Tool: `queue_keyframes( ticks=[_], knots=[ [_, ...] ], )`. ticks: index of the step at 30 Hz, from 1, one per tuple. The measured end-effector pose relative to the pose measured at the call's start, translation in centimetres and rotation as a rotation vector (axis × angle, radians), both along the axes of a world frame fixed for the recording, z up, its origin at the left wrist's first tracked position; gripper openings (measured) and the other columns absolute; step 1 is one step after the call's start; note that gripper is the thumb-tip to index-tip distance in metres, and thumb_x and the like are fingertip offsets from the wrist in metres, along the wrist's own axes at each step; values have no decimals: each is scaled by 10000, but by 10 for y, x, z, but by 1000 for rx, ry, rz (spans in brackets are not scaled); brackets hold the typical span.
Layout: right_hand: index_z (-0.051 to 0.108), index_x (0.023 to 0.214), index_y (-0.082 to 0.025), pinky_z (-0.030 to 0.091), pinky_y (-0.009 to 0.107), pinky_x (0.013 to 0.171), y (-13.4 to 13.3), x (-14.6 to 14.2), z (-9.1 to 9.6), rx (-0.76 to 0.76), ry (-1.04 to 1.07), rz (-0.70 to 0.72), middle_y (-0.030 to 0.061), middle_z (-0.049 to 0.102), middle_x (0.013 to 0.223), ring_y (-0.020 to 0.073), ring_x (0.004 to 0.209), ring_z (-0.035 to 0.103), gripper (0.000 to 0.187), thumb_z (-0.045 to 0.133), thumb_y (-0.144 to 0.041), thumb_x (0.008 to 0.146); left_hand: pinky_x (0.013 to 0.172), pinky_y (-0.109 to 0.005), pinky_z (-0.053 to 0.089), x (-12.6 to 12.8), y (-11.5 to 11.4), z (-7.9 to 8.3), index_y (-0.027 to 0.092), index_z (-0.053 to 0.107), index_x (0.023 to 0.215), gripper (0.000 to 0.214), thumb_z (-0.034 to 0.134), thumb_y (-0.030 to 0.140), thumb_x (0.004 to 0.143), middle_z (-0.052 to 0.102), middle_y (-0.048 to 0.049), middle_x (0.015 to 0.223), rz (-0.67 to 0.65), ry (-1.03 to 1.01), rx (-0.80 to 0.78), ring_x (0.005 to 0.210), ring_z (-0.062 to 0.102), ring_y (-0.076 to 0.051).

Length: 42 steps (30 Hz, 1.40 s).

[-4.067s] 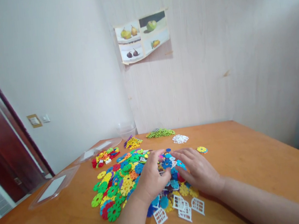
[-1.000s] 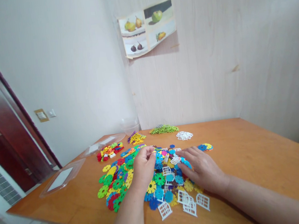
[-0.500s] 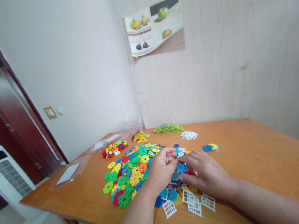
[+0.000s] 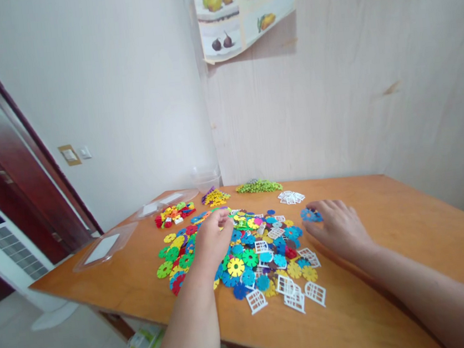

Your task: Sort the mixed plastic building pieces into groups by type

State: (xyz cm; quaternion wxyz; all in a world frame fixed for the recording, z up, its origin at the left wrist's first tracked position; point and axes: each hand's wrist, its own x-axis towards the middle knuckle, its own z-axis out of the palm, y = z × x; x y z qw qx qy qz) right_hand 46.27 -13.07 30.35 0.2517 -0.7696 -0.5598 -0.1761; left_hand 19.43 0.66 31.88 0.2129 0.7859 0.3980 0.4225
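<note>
A large heap of flower-shaped plastic discs [image 4: 236,267] in green, yellow, blue and red spreads over the table. My left hand [image 4: 214,237] is above its left-middle part, fingers loosely curved and apart from the thumb, with nothing visible between them. To the right of the heap, my right hand [image 4: 338,226] has its thumb and index finger around a blue notched disc [image 4: 311,215], low over the table. The hand covers the spot where a small group of discs lay. White window-frame pieces [image 4: 294,299] lie along the heap's front and among the discs.
Behind the heap are a small pile of white pieces [image 4: 291,197], a lime-green pile [image 4: 258,186], yellow-and-purple pieces [image 4: 217,197] and mixed bricks [image 4: 173,216]. A clear tub [image 4: 206,178] stands at the back. Transparent lids [image 4: 105,247] lie at left on the wooden table [image 4: 396,289].
My hands were together over the heap and have moved apart. The left went left and its fingers opened; the right went right to the small disc group. The view has tilted down.
</note>
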Motion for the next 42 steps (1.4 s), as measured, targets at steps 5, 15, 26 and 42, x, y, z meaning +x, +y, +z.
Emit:
queue_keyframes(
  ticks=[5, 15, 26, 42],
  knots=[
    [651, 1129, -220, 408, 520, 891, 4, 30, -8, -155, 83, -215, 138, 657, 1185, 386, 1143, 531, 425, 484, -493, 850, 913, -387, 445, 1, -11, -2, 230, 670, 1079, 285, 568, 404, 877, 684, -81, 1097, 132, 452, 187, 1052, 600, -261],
    [660, 1142, -234, 426, 585, 876, 6, 43, -23, -273, 129, -205, 160, 631, 1240, 426, 1167, 518, 541, 466, -626, 824, 854, -424, 430, 22, -39, 0, 202, 674, 985, 267, 472, 360, 909, 657, -112, 1065, 215, 636, 231, 1012, 566, -294],
    [680, 1170, -211, 395, 555, 764, 9, 53, -34, -229, 115, -165, 260, 621, 1229, 470, 1111, 546, 584, 481, -658, 851, 909, -479, 405, 29, -41, -5, 151, 701, 941, 215, 518, 153, 830, 644, -194, 1024, 120, 415, 125, 1017, 561, -339],
    [667, 1097, -207, 444, 433, 917, 9, 5, -22, 22, -3, 113, 96, 690, 1142, 296, 1072, 583, 334, 477, -415, 916, 803, -308, 476, -4, 13, -6, 213, 660, 903, 186, 481, 253, 872, 719, -38, 919, 196, -171, -57, 890, 653, -202]
  ],
)
